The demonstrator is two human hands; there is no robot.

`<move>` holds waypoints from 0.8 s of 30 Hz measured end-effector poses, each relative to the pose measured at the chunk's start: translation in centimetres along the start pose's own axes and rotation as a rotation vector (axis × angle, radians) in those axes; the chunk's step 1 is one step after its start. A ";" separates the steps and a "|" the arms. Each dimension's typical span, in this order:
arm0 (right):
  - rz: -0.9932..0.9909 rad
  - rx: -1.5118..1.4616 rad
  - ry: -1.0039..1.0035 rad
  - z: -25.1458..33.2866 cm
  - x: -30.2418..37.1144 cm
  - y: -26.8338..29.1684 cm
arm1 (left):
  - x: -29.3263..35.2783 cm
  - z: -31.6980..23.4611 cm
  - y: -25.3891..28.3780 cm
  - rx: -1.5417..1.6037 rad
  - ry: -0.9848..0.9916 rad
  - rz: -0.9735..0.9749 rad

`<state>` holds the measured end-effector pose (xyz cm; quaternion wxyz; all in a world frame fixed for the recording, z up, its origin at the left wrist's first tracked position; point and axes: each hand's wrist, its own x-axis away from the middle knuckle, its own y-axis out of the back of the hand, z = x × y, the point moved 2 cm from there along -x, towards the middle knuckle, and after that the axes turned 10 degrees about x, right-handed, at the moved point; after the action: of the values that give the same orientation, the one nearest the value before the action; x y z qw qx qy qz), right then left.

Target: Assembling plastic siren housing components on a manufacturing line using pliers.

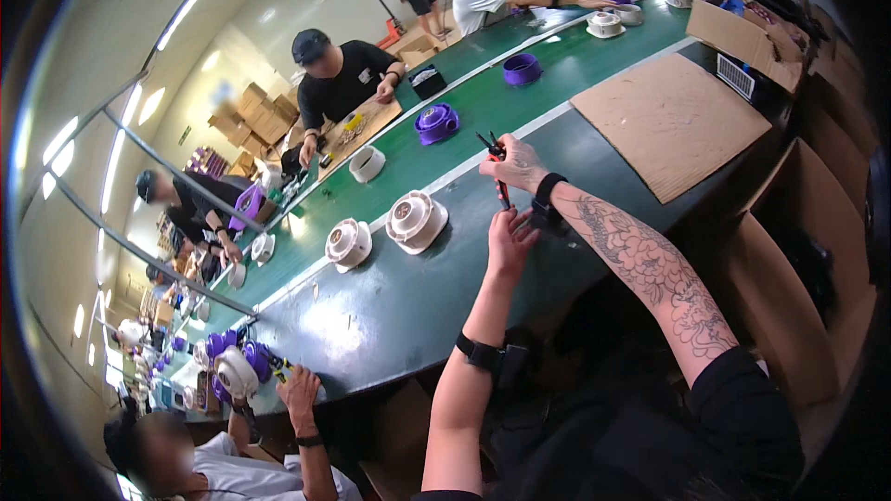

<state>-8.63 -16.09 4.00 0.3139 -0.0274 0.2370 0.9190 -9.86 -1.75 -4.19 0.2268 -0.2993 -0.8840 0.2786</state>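
Observation:
My right hand [522,165] is closed around a pair of pliers [502,193] with red-orange handles, its dark jaws pointing up and away from me. Just below the handle ends is my left hand [510,246], palm up with its fingers loosely apart. Its fingertips come close to the handles, and whether they touch is hard to tell. To the left of my hands, two round white housings [415,222] stand on the dark green worktable [408,315] near the conveyor's pale edge strip.
A cardboard sheet [673,121] lies right of my hands, with open cartons [789,241] beyond the table's right side. A green conveyor belt [483,111] carries purple parts [436,122] and a white ring [368,163]. Co-workers sit across and at my left, one handling a white-and-purple part [236,373].

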 end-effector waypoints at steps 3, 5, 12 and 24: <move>0.071 0.143 0.066 0.7 1.2 0.0 | 1.8 -1.7 0.3 0.286 0.078 0.216; -0.007 0.271 0.230 1.7 2.2 -0.3 | 2.6 -2.8 -0.3 0.418 0.149 0.471; -0.063 0.358 0.469 3.0 4.2 -2.0 | -0.5 -4.5 0.7 0.291 0.045 0.305; 0.306 -0.584 -0.257 6.3 24.8 -5.6 | -4.6 -11.2 0.8 0.370 -0.297 -0.462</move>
<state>-24.59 4.57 2.30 0.1789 0.0357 -0.0758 0.9803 0.16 -0.24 2.54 0.2033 -0.0008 -0.8862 0.4162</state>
